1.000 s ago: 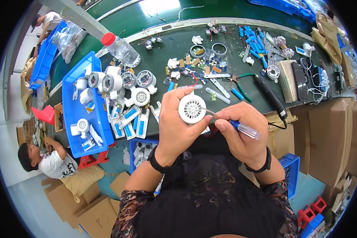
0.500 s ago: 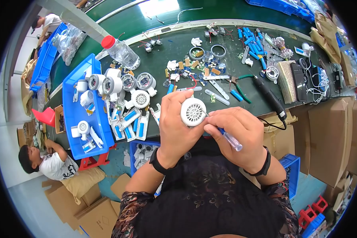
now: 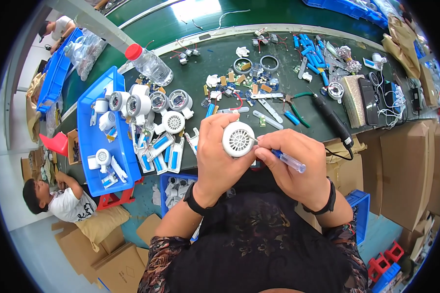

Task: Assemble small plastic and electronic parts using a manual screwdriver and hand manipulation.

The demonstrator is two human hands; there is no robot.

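Observation:
My left hand (image 3: 216, 158) is closed round a white fan head (image 3: 239, 140), its round slotted grille facing up. Between the thumb and fingers of my right hand (image 3: 296, 168) is a screwdriver (image 3: 291, 161) with a clear and blue handle. Its thin shaft points left at the fan head's right rim; whether the tip touches or enters it is too small to tell. Left of my hands, several white fan units (image 3: 173, 122) lie piled on the bench, among open handle halves with blue battery cells (image 3: 160, 142).
A blue tray (image 3: 84, 141) with fan parts stands at the left, near a red-capped bottle (image 3: 149, 65). Pliers (image 3: 297, 109), a black corded tool (image 3: 333, 120) and loose blue cells (image 3: 312, 51) lie on the right. A person (image 3: 66, 198) is at the left.
The screwdriver's handle has swung a little up and to the right, and my right hand has shifted with it. My left hand keeps the fan head in nearly the same place.

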